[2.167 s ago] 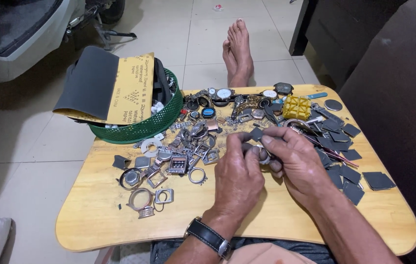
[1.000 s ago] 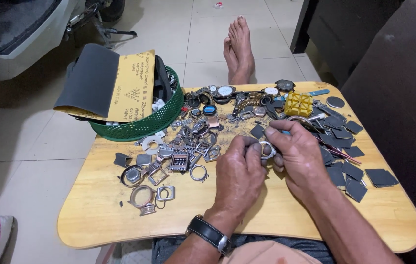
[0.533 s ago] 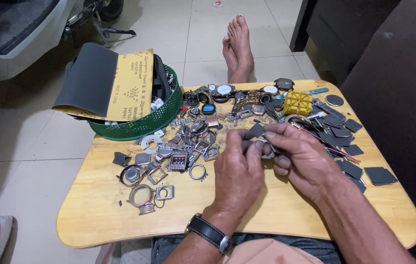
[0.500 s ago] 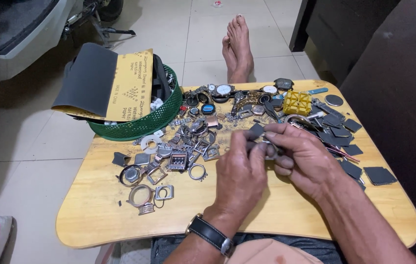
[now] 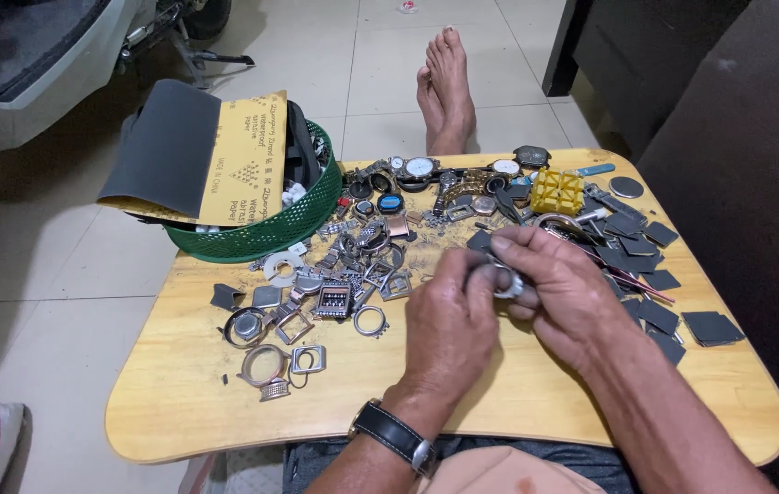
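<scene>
Both hands have drawn closer over the pale wooden surface [image 5: 179,412]: the right hand [image 5: 565,295] still grips a small round silver metal watch case [image 5: 510,285], the left hand [image 5: 451,322] pinching it, right of the green plastic basket [image 5: 261,233].

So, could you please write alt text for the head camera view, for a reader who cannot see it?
Two hands, the left hand and the right hand, hold a small metal watch case between them over a wooden lap table strewn with watch parts. A green basket of sandpaper sheets sits at the far left, dark squares at the right.
</scene>
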